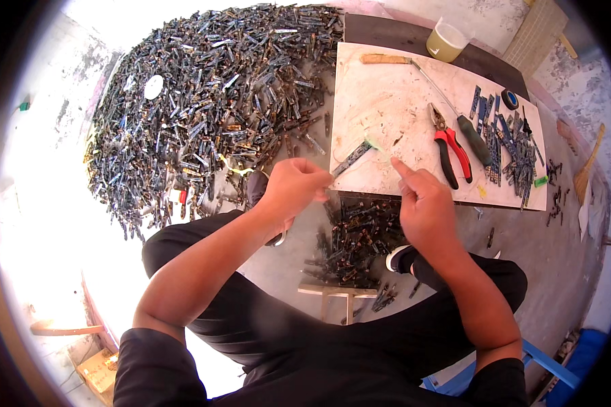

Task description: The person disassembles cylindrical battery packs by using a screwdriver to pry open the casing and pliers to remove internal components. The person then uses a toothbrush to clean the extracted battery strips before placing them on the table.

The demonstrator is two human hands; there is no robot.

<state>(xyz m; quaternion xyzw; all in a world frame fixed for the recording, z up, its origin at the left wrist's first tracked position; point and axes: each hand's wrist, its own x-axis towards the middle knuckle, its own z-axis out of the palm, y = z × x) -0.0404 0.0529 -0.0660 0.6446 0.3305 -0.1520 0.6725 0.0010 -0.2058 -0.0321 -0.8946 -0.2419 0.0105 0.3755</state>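
Pinched between the thumb and fingers of my left hand (292,190) is one end of a narrow dark circuit-board strip (352,160). The strip slants up and away over the front left part of a white work board (387,95), with a pale greenish bit at its far tip. My right hand (428,210) hovers at the board's near edge, a little right of the strip. Its index finger is stretched out and the other fingers are curled, with nothing visible in them. Right of that hand lie red-handled pliers (459,154) and a dark-handled screwdriver (474,139).
A large heap of dark strips (204,102) covers the floor at left; a smaller heap (360,237) lies below the board. Loose strips (516,152), a tape roll (510,100) and a wooden handle (385,59) rest on the board. Behind stands a cup (448,41).
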